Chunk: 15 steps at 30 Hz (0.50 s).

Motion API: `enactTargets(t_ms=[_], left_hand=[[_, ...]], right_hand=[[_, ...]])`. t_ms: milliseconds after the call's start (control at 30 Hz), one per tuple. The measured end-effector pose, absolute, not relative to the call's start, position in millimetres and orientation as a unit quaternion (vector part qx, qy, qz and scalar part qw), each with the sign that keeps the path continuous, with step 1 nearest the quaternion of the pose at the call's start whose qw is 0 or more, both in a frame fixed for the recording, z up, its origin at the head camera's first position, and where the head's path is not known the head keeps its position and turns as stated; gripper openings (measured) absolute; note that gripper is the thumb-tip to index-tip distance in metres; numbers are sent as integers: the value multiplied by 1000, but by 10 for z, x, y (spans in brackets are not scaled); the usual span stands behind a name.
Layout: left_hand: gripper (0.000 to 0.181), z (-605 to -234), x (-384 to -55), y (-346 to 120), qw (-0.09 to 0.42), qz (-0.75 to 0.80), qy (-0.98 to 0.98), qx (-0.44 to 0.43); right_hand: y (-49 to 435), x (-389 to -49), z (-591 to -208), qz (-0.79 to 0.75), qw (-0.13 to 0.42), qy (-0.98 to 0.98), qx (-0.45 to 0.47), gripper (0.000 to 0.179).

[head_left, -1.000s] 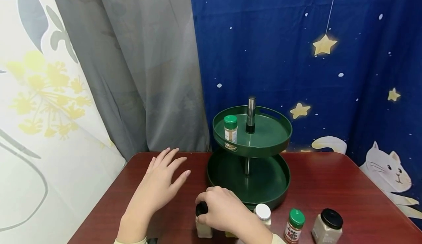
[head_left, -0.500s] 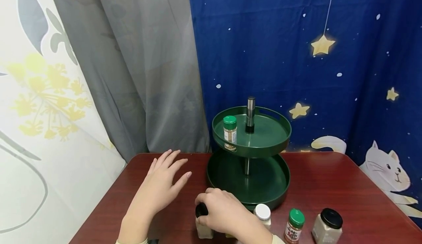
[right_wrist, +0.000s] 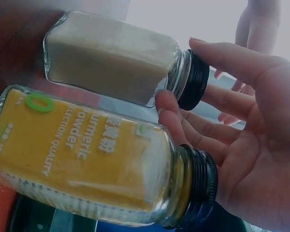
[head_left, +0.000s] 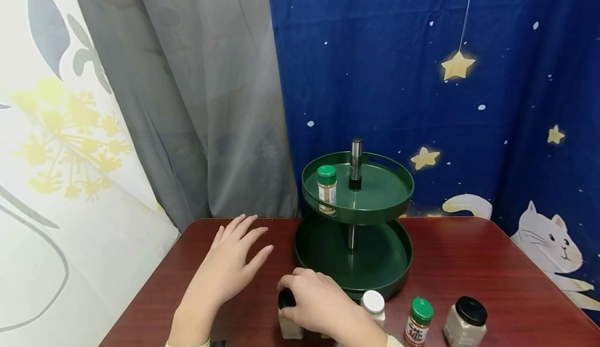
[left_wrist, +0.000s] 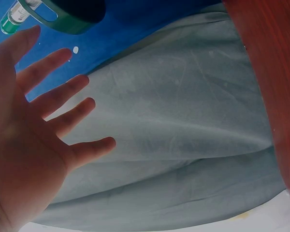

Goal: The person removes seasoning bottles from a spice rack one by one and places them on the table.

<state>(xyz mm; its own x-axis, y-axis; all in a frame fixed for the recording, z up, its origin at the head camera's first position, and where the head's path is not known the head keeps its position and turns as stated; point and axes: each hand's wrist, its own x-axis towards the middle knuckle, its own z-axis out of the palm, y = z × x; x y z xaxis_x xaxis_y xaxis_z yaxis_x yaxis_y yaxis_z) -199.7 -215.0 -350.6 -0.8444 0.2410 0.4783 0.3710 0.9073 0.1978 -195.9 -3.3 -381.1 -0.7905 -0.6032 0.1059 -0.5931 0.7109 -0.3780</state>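
Observation:
My right hand [head_left: 323, 302] holds a glass spice jar of pale powder [right_wrist: 108, 55] by its black lid, thumb on one side and fingers round the other. The jar stands upright on the table at front middle. Close beside it is a turmeric powder jar [right_wrist: 82, 154], whose black lid is near my palm; in the head view my hand mostly hides it. My left hand [head_left: 227, 266] hovers over the table to the left, fingers straight and spread, holding nothing. In the left wrist view its palm [left_wrist: 29, 135] faces the camera.
Behind the hands stands a green two-tier round tray [head_left: 398, 279]; a green-capped spice bottle [head_left: 327, 190] sits on its upper tier. To the right are a white-capped jar [head_left: 374, 305], a green-capped red spice bottle [head_left: 419, 321] and a black-lidded jar [head_left: 465, 322]. Curtains [head_left: 234, 102] hang behind the table.
Hardly anything differs. The head view has shifted slightly; the right hand stays on the jar's lid and the left hand keeps its spread pose.

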Motion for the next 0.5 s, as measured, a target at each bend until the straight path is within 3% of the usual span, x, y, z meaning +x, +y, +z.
enactTargets(t_ms=[500], left_hand=[[39, -3503, -1989, -2143, 225, -144, -950, -162]], right_hand=[[-35, -1967, -3823, -203, 13, 923, -327, 24]])
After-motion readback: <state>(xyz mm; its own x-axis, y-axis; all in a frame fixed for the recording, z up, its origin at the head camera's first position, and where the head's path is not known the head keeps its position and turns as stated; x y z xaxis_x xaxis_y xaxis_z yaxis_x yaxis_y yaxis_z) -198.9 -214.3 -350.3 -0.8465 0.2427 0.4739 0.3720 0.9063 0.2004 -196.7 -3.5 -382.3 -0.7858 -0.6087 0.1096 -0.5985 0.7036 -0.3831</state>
